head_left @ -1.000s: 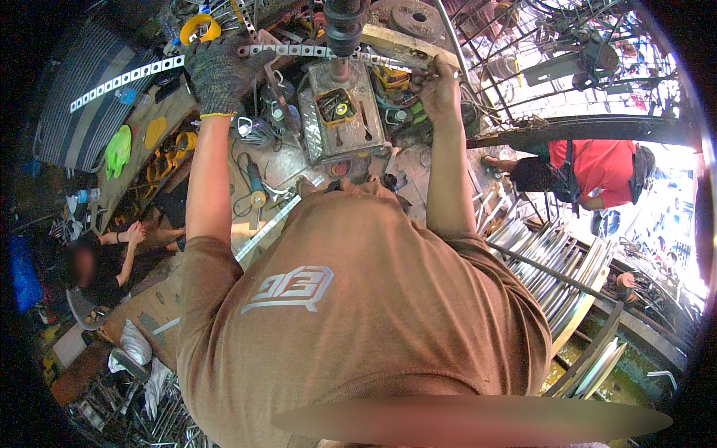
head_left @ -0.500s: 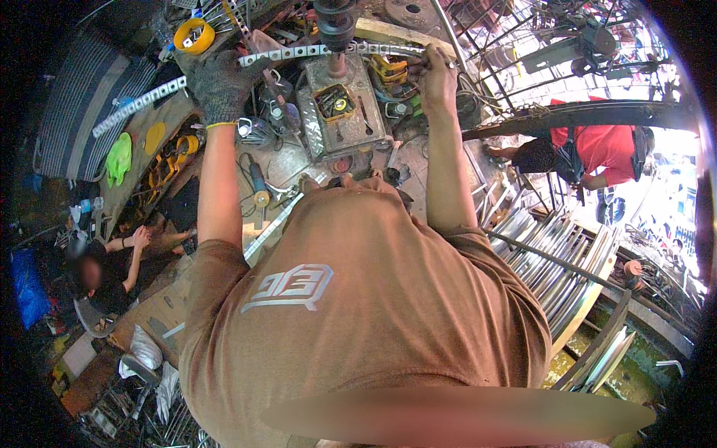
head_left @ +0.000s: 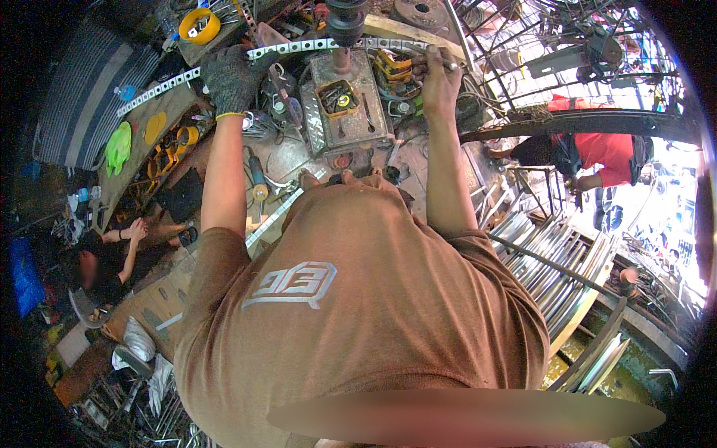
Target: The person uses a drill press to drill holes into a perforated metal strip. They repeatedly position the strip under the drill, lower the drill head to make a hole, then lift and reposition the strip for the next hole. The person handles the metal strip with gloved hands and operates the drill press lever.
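Both arms stretch out over a cluttered bench. The gloved left hand and bare right hand each grip a long perforated metal strip, held level under the drill press spindle at the far edge.

A worker in a brown short-sleeved T-shirt with a pale outlined chest emblem; dark knit glove with a yellow cuff on the left hand, right hand bare.

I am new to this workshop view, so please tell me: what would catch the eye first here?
A long perforated metal strip runs across the top, held by the gloved left hand and the bare right hand under a drill spindle. A yellow tape roll lies upper left; a person in red bends at right.
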Action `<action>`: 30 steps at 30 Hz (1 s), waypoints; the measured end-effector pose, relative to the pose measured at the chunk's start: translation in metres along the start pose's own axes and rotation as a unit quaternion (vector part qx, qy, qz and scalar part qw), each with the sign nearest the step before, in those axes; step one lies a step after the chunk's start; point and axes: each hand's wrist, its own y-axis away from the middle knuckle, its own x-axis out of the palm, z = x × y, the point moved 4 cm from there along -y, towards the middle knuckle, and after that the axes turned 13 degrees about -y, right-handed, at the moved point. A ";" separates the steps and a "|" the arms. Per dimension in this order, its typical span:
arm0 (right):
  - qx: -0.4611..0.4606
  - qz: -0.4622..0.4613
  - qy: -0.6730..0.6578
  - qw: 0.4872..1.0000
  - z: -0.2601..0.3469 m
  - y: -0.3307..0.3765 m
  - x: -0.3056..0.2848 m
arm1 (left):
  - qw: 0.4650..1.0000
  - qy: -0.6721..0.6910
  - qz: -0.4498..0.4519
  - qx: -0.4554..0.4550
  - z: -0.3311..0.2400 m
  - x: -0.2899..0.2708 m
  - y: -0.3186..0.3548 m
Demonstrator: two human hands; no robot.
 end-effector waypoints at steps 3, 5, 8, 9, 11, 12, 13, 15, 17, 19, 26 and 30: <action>-0.022 -0.023 0.082 0.996 0.010 0.009 0.005 | 0.999 0.014 0.036 -0.013 0.001 0.013 0.001; -0.075 -0.045 0.146 0.986 0.019 0.014 0.011 | 0.999 0.033 0.029 -0.010 0.002 0.018 0.003; 0.010 0.002 0.058 0.998 0.026 0.019 0.019 | 0.996 0.080 0.025 -0.018 0.005 0.028 0.005; -0.006 0.007 0.099 0.995 0.032 0.020 0.021 | 0.995 0.093 0.037 -0.026 0.006 0.032 0.007; -0.054 0.027 0.176 0.983 0.042 0.021 0.026 | 0.995 0.079 0.052 -0.024 0.006 0.040 0.009; -0.041 0.024 0.196 0.980 0.043 0.020 0.027 | 0.996 0.070 0.059 -0.023 0.006 0.043 0.011; -0.044 0.029 0.212 0.976 0.044 0.020 0.029 | 0.996 0.057 0.068 -0.022 0.006 0.046 0.014; -0.067 0.020 0.240 0.968 0.046 0.017 0.033 | 0.995 0.054 0.074 -0.027 0.004 0.052 0.017; -0.076 0.035 0.232 0.969 0.048 0.016 0.038 | 0.994 0.075 0.072 -0.042 0.003 0.056 0.022; -0.019 0.038 0.248 0.968 0.048 0.015 0.041 | 0.993 0.068 0.081 -0.045 0.002 0.059 0.028; -0.055 0.041 0.318 0.945 0.067 0.020 0.055 | 1.000 0.026 0.007 -0.005 -0.004 0.062 0.041; -0.120 0.063 0.320 0.938 0.071 0.018 0.062 | 0.994 0.049 0.098 -0.024 -0.004 0.065 0.040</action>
